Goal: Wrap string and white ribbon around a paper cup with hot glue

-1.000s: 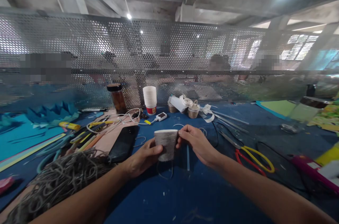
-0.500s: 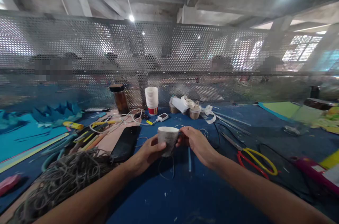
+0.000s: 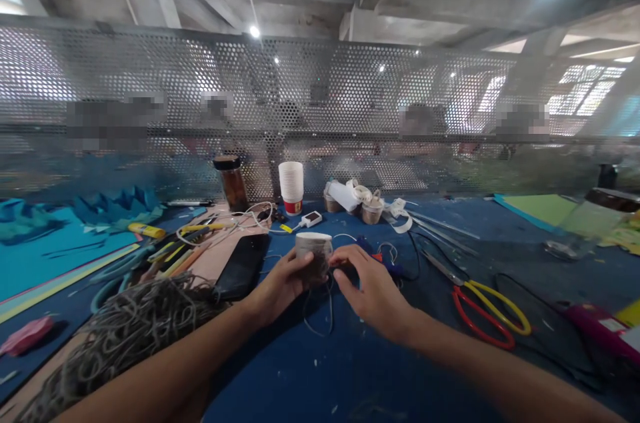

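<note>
A paper cup [image 3: 312,258] with a white rim, its side wrapped in grey cord, is tilted slightly above the blue table. My left hand [image 3: 285,284] grips it from the left, thumb across its front. My right hand [image 3: 373,286] is at the cup's right side, fingers bent and fingertips close together where the grey cord [image 3: 330,310] comes off; the exact pinch point is small and partly hidden. The cord's loose end hangs in a loop below the cup. Partly hidden behind my right hand lies a blue and red object [image 3: 379,257].
A tangle of grey cord [image 3: 145,326] and a black phone [image 3: 243,266] lie left. Behind stand stacked paper cups [image 3: 291,182], a lidded jar [image 3: 231,184] and small cord-wrapped baskets [image 3: 371,211]. Scissors [image 3: 483,303] with red and yellow handles lie right. A perforated metal screen [image 3: 320,103] closes the back.
My right hand has shifted down the cup's right side and turned, thumb now lower. The cup tipped, so less of its inside shows. The blue and red object came into view.
</note>
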A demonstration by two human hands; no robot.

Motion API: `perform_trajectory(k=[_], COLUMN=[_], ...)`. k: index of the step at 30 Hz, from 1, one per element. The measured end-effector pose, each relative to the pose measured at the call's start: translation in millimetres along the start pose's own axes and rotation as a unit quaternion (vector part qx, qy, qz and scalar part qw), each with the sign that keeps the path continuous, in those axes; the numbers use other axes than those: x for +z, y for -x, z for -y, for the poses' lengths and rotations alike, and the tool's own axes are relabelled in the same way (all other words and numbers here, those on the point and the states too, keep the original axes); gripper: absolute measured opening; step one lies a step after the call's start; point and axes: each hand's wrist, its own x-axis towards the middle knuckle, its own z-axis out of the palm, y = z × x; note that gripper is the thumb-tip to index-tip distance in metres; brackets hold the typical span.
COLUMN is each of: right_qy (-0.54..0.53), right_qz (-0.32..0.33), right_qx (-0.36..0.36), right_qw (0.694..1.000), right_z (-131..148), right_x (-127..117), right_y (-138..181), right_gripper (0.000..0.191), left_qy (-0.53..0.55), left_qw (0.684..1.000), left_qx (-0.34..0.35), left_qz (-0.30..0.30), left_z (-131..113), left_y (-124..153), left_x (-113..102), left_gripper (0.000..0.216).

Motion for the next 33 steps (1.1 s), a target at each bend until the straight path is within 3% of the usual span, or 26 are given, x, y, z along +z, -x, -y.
perform_trajectory(k=[2, 4, 7, 11, 14, 23, 27, 29, 33], right_qy=[0.143, 0.238, 0.347, 0.487, 0.522, 0.518, 0.531, 0.505, 0.338], right_qz=[-0.017, -0.032, -0.037, 0.028, 0.054, 0.075, 0.045, 0.01, -0.064], right_qx=[-0.076, -0.098, -0.035, 0.028, 0.044, 0.015, 0.02, 0.022, 0.019], right_qw=[0.987, 0.966, 0.936, 0.873, 0.85, 0.852, 0.846, 0.863, 0.939], right_z=[1.2, -2.1, -19.5, -56.5, -74.0, -75.2, -81.6, -78.4, -60.6], right_x=[-8.2, -20.0, -36.6, -44.1, -42.8, -38.3, -39.7, -44.4, -53.8], right_y=[-1.4, -5.5, -8.6, 5.6, 20.3, 24.5, 22.6, 22.0, 21.0], right_gripper=[0.02, 0.018, 0.015, 0.014, 0.019, 0.039, 0.042, 0.039, 0.033], left_qy=[0.027, 0.041, 0.053, 0.058, 0.052, 0.029, 0.033, 0.033, 0.036], left_qw=[1.0, 0.999, 0.997, 0.996, 0.995, 0.998, 0.997, 0.998, 0.998], left_qx=[-0.012, -0.033, -0.05, -0.067, -0.071, -0.055, -0.058, -0.059, -0.056], left_qz=[0.0, -0.002, 0.007, 0.025, 0.037, 0.031, 0.024, 0.018, 0.022], left_z=[-3.0, -5.9, -7.1, -3.8, -1.6, -2.1, -1.6, -1.3, -0.6], left_y=[1.3, 3.0, 4.4, 3.2, 1.8, 2.5, 1.7, 1.3, 1.0], left_x=[-1.2, -0.7, 0.9, -0.3, -2.7, -2.1, -3.6, -4.1, -4.2], left_gripper=[0.033, 0.035, 0.038, 0.04, 0.041, 0.038, 0.038, 0.038, 0.041])
